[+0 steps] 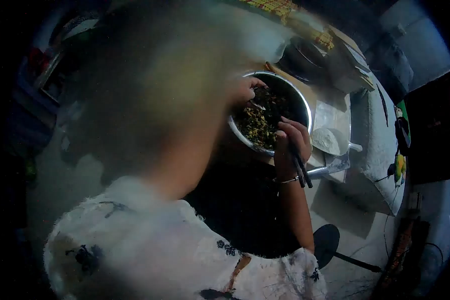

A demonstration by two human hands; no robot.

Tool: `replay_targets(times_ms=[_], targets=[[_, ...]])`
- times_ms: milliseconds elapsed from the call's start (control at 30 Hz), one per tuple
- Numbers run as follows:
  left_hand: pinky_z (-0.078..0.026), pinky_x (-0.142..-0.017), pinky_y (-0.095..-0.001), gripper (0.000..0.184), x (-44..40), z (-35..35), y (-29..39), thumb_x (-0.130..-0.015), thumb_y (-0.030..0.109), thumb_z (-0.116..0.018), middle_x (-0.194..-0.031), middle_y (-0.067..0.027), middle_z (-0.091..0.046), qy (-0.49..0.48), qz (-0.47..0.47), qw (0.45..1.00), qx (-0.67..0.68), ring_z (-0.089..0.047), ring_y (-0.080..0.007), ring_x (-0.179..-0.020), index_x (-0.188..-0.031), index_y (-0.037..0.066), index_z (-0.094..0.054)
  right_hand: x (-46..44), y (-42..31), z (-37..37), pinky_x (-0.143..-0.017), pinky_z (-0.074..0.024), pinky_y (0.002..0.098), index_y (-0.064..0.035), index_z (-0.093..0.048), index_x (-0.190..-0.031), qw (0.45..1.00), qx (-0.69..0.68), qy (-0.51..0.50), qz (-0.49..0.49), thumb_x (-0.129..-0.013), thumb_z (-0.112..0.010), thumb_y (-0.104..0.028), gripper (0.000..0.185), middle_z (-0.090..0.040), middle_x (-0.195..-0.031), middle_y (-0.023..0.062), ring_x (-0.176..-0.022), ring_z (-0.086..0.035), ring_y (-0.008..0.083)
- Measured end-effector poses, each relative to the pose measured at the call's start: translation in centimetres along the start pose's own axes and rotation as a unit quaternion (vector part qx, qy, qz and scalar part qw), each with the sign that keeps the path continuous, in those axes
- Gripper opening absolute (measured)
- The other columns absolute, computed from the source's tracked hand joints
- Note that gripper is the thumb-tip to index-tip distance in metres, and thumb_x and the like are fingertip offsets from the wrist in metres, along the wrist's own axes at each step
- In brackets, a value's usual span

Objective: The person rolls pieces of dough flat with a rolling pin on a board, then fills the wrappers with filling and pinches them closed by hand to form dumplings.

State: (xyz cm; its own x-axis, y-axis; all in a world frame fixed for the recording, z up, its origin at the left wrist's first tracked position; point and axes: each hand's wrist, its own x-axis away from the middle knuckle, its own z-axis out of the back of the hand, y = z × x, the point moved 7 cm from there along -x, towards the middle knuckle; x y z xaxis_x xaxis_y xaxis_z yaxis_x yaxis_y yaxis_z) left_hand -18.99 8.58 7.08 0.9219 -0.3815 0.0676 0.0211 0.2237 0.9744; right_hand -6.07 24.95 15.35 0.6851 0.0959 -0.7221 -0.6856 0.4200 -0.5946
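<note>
Two hands reach over the bowl, fingers curled.

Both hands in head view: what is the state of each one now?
Left hand: fingers bent over bowl; grip cannot be told.
Right hand: closed, holding dark chopsticks.

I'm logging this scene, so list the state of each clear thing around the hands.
Metal bowl: upright, holding chopped mixture
Chopped mixture: loose, uncovered
Left hand: fingers bent over the mixture, grip unclear
Right hand: closed on dark chopsticks
Dark chopsticks: held
White container: open, holding white powder
White powder: loose, heaped
</note>
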Motion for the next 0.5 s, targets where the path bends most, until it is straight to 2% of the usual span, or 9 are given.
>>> replay_targets(times_ms=[100, 167, 233, 267, 333, 367, 433, 467, 500], targets=[[-0.046, -0.083, -0.0262, 0.058, 0.2, 0.0, 0.0, -0.071, -0.005, -0.042, -0.115, -0.0073, -0.060, 0.000, -0.006, 0.998, 0.062, -0.057, -0.0137, -0.095, -0.127, 0.006, -0.051, 0.0, 0.2, 0.1, -0.081, -0.0501, 0.0360, -0.0028, -0.065, -0.089, 0.999, -0.003, 0.007, 0.032, -0.089, -0.060, -0.025, 0.023, -0.064, -0.095, 0.0153, -0.094, -0.063, 0.0266], [-0.046, -0.083, -0.0265, 0.059, 0.3, 0.1, 0.3, -0.070, -0.005, -0.042, -0.116, -0.0073, -0.060, -0.008, -0.010, 0.996, 0.088, -0.057, -0.0140, -0.096, -0.127, 0.007, -0.052, 0.1, 0.5, 1.3, -0.080, -0.0494, 0.0356, -0.0016, -0.065, -0.088, 0.995, -0.006, 0.083, 0.059, -0.089, -0.061, -0.022, 0.021, -0.064, -0.094, 0.0145, -0.091, -0.063, 0.0256], [-0.046, -0.086, -0.0276, 0.061, 0.5, 0.3, 0.7, -0.066, -0.004, -0.042, -0.117, -0.0066, -0.060, -0.011, -0.034, 0.999, 0.004, -0.057, -0.0144, -0.098, -0.125, 0.008, -0.055, -0.1, 1.2, 2.3, -0.079, -0.0488, 0.0355, -0.0010, -0.065, -0.089, 0.995, 0.013, 0.091, 0.050, -0.089, -0.060, -0.019, 0.018, -0.064, -0.093, 0.0141, -0.088, -0.061, 0.0244], [-0.046, -0.086, -0.0276, 0.061, 0.6, 0.3, 0.7, -0.066, -0.004, -0.042, -0.117, -0.0066, -0.060, -0.012, -0.034, 0.999, 0.004, -0.057, -0.0144, -0.098, -0.125, 0.008, -0.055, -0.2, 1.3, 2.6, -0.078, -0.0487, 0.0349, -0.0007, -0.065, -0.089, 0.995, 0.028, 0.085, 0.047, -0.089, -0.060, -0.017, 0.017, -0.064, -0.092, 0.0138, -0.087, -0.061, 0.0243], [-0.046, -0.084, -0.0268, 0.061, 0.8, 0.6, 1.7, -0.064, -0.003, -0.041, -0.118, -0.0055, -0.060, 0.009, -0.100, 0.988, -0.119, -0.057, -0.0141, -0.096, -0.122, 0.008, -0.058, -0.5, 1.7, 2.6, -0.073, -0.0489, 0.0326, -0.0014, -0.065, -0.089, 0.997, 0.051, 0.054, 0.030, -0.087, -0.060, -0.012, 0.012, -0.064, -0.089, 0.0120, -0.080, -0.061, 0.0239], [-0.046, -0.084, -0.0268, 0.061, 0.8, 0.6, 1.8, -0.064, -0.003, -0.041, -0.118, -0.0055, -0.060, 0.009, -0.100, 0.988, -0.118, -0.057, -0.0141, -0.096, -0.122, 0.008, -0.058, -0.4, 1.9, 2.8, -0.073, -0.0489, 0.0326, -0.0014, -0.065, -0.089, 0.997, 0.051, 0.054, 0.030, -0.087, -0.060, -0.012, 0.012, -0.064, -0.089, 0.0120, -0.080, -0.061, 0.0239], [-0.046, -0.084, -0.0267, 0.060, 1.1, 0.2, 1.4, -0.064, -0.004, -0.042, -0.117, -0.0053, -0.061, -0.038, -0.005, 0.999, 0.025, -0.058, -0.0136, -0.097, -0.120, 0.008, -0.059, 0.5, 3.8, 0.4, -0.069, -0.0489, 0.0318, -0.0033, -0.066, -0.089, 0.981, 0.110, -0.153, -0.041, -0.084, -0.063, -0.010, 0.008, -0.062, -0.085, 0.0105, -0.076, -0.061, 0.0224], [-0.046, -0.084, -0.0267, 0.060, 0.9, 0.1, 1.1, -0.064, -0.004, -0.042, -0.117, -0.0053, -0.061, -0.040, -0.005, 0.999, 0.024, -0.058, -0.0136, -0.097, -0.120, 0.008, -0.059, 1.3, 4.7, -0.4, -0.066, -0.0491, 0.0331, -0.0051, -0.065, -0.090, 0.967, 0.143, -0.203, -0.056, -0.081, -0.065, -0.009, 0.010, -0.061, -0.085, 0.0112, -0.076, -0.062, 0.0235], [-0.046, -0.083, -0.0267, 0.060, 0.6, 0.2, 0.7, -0.063, -0.004, -0.042, -0.114, -0.0052, -0.062, -0.021, -0.017, 1.000, -0.003, -0.058, -0.0131, -0.095, -0.119, 0.008, -0.060, 1.3, 4.4, -0.3, -0.066, -0.0491, 0.0331, -0.0051, -0.065, -0.090, 0.967, 0.143, -0.202, -0.057, -0.081, -0.065, -0.009, 0.010, -0.061, -0.085, 0.0112, -0.076, -0.062, 0.0235]])
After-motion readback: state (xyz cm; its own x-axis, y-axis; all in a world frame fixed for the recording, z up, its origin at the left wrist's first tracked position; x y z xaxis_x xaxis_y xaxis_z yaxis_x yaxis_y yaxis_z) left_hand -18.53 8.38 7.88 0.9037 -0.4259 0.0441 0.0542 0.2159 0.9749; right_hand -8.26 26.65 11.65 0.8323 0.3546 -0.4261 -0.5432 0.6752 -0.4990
